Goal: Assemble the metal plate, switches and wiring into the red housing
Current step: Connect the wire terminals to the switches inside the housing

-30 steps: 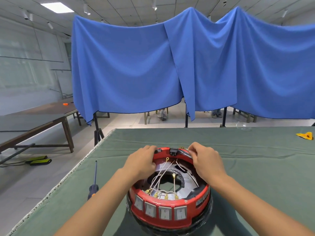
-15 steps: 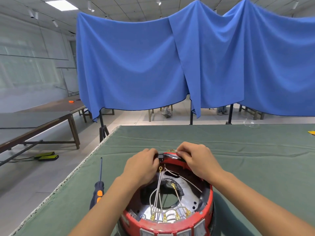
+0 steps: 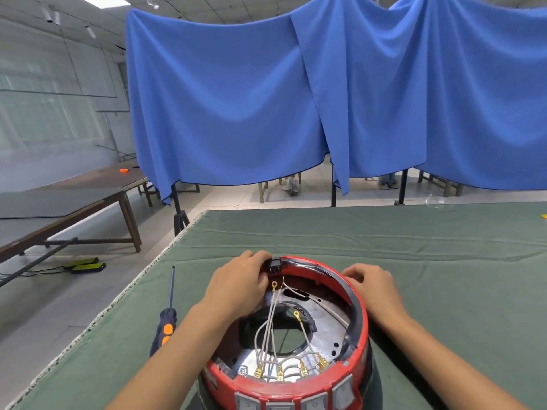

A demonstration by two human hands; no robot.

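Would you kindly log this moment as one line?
left hand: grips black connector | right hand: on red housing rim | screwdriver: idle

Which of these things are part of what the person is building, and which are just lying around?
Part of the job:
red housing
metal plate
wires
switches
black part that the left hand holds at the rim
right hand on the rim

Lying about:
screwdriver
orange thing on the far table
blue cloth
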